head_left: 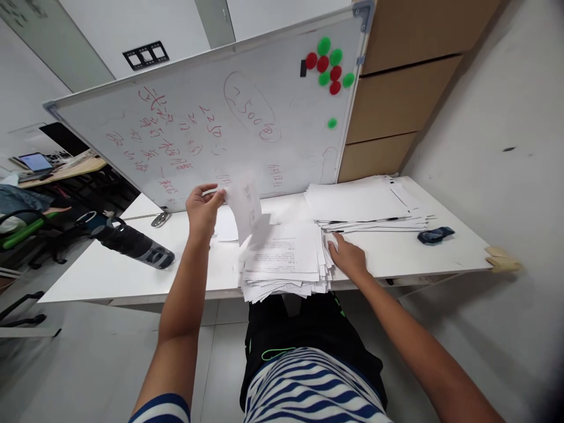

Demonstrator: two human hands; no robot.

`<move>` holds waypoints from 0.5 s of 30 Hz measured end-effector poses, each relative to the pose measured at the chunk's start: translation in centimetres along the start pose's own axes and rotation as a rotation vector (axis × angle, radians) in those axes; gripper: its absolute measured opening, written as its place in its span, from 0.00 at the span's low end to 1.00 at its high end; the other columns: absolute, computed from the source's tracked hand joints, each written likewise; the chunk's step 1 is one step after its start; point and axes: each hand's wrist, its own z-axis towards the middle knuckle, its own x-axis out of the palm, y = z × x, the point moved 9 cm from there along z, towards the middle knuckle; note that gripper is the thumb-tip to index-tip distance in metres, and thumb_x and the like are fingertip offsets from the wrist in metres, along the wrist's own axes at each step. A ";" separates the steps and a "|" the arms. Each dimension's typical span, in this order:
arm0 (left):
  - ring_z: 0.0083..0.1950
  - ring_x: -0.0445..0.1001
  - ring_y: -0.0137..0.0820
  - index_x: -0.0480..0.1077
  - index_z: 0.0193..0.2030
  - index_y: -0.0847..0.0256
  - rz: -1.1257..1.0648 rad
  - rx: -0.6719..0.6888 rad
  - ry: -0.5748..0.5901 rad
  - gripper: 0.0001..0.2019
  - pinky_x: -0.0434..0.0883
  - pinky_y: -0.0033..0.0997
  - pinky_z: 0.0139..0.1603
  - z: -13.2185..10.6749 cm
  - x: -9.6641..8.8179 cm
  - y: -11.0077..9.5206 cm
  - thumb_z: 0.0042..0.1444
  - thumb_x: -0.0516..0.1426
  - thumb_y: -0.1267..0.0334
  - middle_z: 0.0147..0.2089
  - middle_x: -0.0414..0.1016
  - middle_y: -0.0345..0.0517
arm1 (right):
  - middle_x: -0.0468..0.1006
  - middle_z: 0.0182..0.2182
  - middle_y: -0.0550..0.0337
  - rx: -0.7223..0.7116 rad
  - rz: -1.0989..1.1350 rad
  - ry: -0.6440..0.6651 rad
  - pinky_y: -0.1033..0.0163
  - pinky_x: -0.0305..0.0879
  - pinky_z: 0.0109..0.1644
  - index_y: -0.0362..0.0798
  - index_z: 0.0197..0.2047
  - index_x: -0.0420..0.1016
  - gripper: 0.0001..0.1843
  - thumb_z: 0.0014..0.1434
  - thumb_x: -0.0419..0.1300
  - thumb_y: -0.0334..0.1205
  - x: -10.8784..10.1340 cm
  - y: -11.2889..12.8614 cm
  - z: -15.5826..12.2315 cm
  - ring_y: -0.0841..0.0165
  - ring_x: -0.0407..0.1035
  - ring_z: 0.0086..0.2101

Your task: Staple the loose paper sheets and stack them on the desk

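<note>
A person in a blue-and-white striped top works with paper at a white table [388,252]. The left hand [201,210], raised above the table, has its grip clamped on a single sheet [245,205], thumb against fingers at the upper left corner; the sheet hangs down, curving, with faint print too small to read. Below it and to its right, at the middle of the table's front edge, sits a thick, uneven paper stack [282,249], its top page carrying lines of small, unreadable type. The right hand [350,258] lies at the stack's right side; whether its grip is apart or pinching any pages, I cannot tell.

Toward the table's back right corner lies a second paper pile [356,202], its top page mostly blank. A small dark blue object [435,235] lies near the right edge. At the left, a dark bottle [136,248] stands with no readable brand.

Along the back edge stands a whiteboard [304,141] with red handwriting. "2250" can be read, with "20" and "12" nearby; a ringed entry includes "500". Columns of Chinese characters at left are mostly illegible. Five green and four red magnets [324,46] dot its right side.
</note>
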 end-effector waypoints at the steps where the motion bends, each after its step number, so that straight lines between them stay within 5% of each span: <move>1: 0.38 0.80 0.31 0.70 0.45 0.60 0.000 0.017 0.027 0.15 0.78 0.36 0.46 -1.2 0.7 -0.9 0.51 0.64 0.60 0.33 0.78 0.42 | 0.82 0.35 0.52 -0.005 0.048 -0.020 0.60 0.63 0.39 0.47 0.66 0.64 0.28 0.69 0.44 0.50 -0.2 -0.1 -0.1 0.58 0.76 0.37; 7: 0.39 0.81 0.31 0.70 0.50 0.57 0.057 0.335 0.137 0.16 0.79 0.31 0.41 -10.9 3.6 -7.0 0.55 0.64 0.61 0.36 0.80 0.41 | 0.79 0.37 0.55 -0.237 0.518 -0.339 0.59 0.69 0.41 0.49 0.60 0.70 0.24 0.66 0.50 0.51 -5.3 2.4 -3.5 0.63 0.74 0.35; 9: 0.39 0.81 0.30 0.68 0.52 0.56 0.075 0.561 0.136 0.17 0.79 0.33 0.44 -14.3 3.6 -9.1 0.56 0.63 0.66 0.37 0.80 0.40 | 0.77 0.49 0.50 -0.419 0.633 -0.408 0.57 0.71 0.45 0.52 0.65 0.63 0.28 0.64 0.56 0.49 -7.4 5.0 -5.3 0.60 0.73 0.46; 12: 0.40 0.82 0.30 0.66 0.56 0.54 0.146 0.925 0.181 0.24 0.79 0.39 0.51 -18.9 3.2 -11.6 0.54 0.64 0.75 0.40 0.82 0.39 | 0.57 0.68 0.46 -0.511 0.776 -0.441 0.48 0.66 0.58 0.57 0.74 0.39 0.48 0.60 0.63 0.48 -9.9 7.4 -6.6 0.55 0.56 0.65; 15: 0.44 0.81 0.32 0.66 0.55 0.53 0.234 1.203 0.272 0.27 0.78 0.41 0.53 -22.3 2.8 -12.6 0.51 0.65 0.77 0.45 0.82 0.42 | 0.52 0.70 0.45 -0.547 0.891 -0.410 0.43 0.60 0.64 0.56 0.74 0.31 0.54 0.58 0.65 0.50 -11.5 8.4 -6.5 0.54 0.50 0.68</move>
